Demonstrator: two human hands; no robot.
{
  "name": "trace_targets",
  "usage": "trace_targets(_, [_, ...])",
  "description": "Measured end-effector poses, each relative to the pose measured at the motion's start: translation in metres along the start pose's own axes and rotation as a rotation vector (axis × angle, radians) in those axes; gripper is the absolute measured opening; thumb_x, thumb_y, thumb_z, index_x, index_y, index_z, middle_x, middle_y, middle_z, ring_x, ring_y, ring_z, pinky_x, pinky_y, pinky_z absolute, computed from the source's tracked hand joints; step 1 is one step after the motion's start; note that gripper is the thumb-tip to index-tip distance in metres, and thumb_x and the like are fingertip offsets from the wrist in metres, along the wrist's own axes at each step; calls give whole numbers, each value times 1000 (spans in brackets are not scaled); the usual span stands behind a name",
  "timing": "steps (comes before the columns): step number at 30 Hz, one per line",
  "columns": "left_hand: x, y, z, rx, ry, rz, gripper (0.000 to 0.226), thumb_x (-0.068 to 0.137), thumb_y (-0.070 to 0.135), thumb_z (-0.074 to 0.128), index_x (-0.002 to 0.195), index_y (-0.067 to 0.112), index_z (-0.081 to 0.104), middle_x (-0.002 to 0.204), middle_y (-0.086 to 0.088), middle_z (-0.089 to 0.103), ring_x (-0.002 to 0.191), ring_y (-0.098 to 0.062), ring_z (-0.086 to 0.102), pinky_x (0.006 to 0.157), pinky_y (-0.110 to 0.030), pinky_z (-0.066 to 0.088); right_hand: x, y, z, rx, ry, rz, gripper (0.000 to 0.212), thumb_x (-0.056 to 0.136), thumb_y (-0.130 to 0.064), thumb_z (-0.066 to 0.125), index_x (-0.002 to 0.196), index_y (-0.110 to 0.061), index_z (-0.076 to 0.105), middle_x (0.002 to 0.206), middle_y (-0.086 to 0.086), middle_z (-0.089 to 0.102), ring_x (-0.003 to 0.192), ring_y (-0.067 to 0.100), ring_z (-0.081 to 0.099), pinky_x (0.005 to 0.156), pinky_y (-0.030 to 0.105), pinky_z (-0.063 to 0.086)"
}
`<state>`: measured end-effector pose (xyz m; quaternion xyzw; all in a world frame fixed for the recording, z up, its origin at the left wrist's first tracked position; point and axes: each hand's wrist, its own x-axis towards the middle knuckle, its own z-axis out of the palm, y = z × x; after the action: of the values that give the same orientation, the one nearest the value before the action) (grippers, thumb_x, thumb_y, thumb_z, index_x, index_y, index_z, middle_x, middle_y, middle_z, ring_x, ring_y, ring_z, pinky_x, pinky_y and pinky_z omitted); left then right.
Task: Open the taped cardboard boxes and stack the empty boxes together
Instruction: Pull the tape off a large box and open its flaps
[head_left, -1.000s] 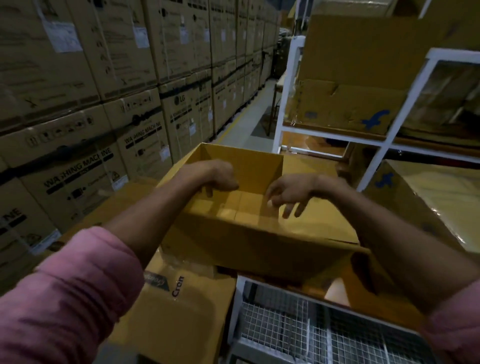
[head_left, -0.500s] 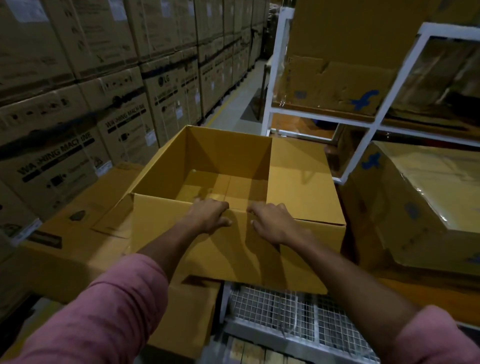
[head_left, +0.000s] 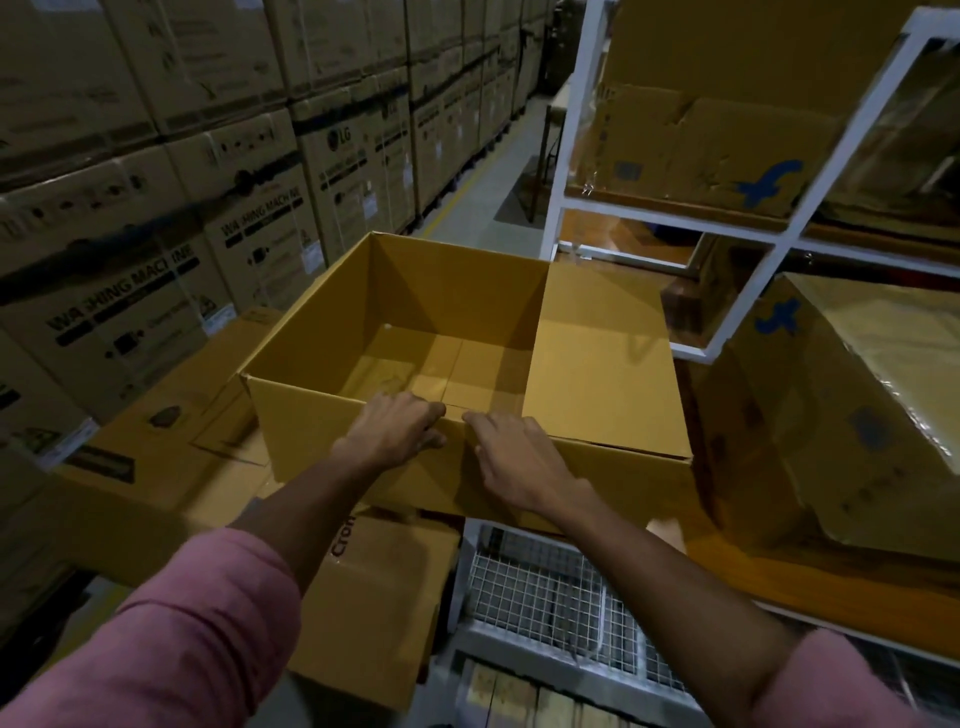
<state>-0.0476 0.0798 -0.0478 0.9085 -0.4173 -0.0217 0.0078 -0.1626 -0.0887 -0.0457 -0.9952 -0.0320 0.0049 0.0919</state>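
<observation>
From the wall of washing machine cartons (head_left: 156, 249) on the left, the open empty box (head_left: 415, 332) sits in the middle, its near edge gripped by the left hand (head_left: 392, 434) and right hand (head_left: 511, 460), before the white rack (head_left: 748, 234).

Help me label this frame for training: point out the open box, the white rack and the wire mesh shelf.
open box (head_left: 332, 415): head view, near outer wall.
white rack (head_left: 566, 130): head view, left upright post.
wire mesh shelf (head_left: 545, 592): head view, bare grid.
</observation>
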Motion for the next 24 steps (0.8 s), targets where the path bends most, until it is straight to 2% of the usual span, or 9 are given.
trace_targets(5, [-4, -7, -2, 10, -4, -48, 22, 101, 41, 56, 112, 23, 58, 103, -1, 64, 95, -23, 60, 80, -41, 45, 5, -7, 5, -18, 53, -29, 52, 103, -23, 47, 153, -17, 35, 150, 10, 49, 137, 28, 45, 117, 46, 33])
trace_targets(8, [-2, -10, -6, 25, -36, -95, 24, 100, 42, 56, 116, 23, 58, 108, -1, 63, 102, -23, 60, 86, -44, 46, 1, -6, 11, -60, 116, -55, 58, 102, -22, 49, 156, -11, 30, 159, 13, 38, 147, 29, 34, 124, 44, 21])
trace_targets(10, [3, -6, -12, 3, -134, -160, 34, 101, 40, 56, 130, 24, 56, 121, -3, 63, 115, -24, 58, 95, -46, 42, -6, -4, 16, -76, 140, -54, 63, 103, -22, 49, 159, -8, 23, 165, 15, 27, 154, 30, 22, 127, 43, 11])
trace_targets(12, [14, 5, -22, -157, -269, -220, 52, 99, 29, 62, 148, 21, 45, 139, -5, 58, 129, -27, 52, 108, -49, 40, -13, -1, 21, -88, 167, -57, 67, 100, -19, 51, 159, -6, 23, 167, 17, 21, 156, 31, 15, 128, 47, 11])
trace_targets(14, [29, 19, -29, -415, -291, -254, 62, 97, 20, 62, 154, 11, 37, 148, -11, 52, 133, -30, 51, 109, -47, 44, -22, 3, 26, -114, 225, -73, 65, 95, -14, 53, 155, -1, 33, 164, 21, 27, 154, 35, 20, 126, 51, 21])
trace_targets(18, [53, 58, -34, -651, -142, -269, 48, 101, 17, 52, 145, -1, 45, 135, -17, 57, 117, -26, 57, 96, -38, 52, -35, 11, 32, -105, 258, -135, 58, 94, -19, 41, 149, 1, 42, 154, 24, 39, 146, 38, 33, 121, 50, 33])
trace_targets(20, [60, 75, -36, -698, -106, -243, 46, 101, 12, 50, 145, -2, 44, 130, -15, 58, 109, -23, 56, 87, -34, 49, -38, 17, 34, -95, 274, -153, 57, 96, -22, 49, 148, 0, 44, 150, 23, 44, 142, 36, 37, 118, 49, 38])
trace_targets(22, [63, 84, -39, -802, 51, -219, 52, 100, 7, 46, 151, 3, 36, 128, -9, 59, 107, -20, 56, 84, -29, 45, -39, 23, 31, -81, 267, -156, 64, 89, -18, 64, 148, 1, 45, 149, 23, 46, 140, 37, 40, 117, 50, 39])
trace_targets(24, [61, 87, -44, -1016, 272, -228, 57, 100, 5, 43, 156, 11, 30, 131, -5, 63, 104, -15, 61, 81, -30, 47, -38, 27, 27, -63, 243, -172, 69, 87, -14, 65, 150, 2, 41, 153, 23, 43, 143, 38, 39, 120, 50, 35])
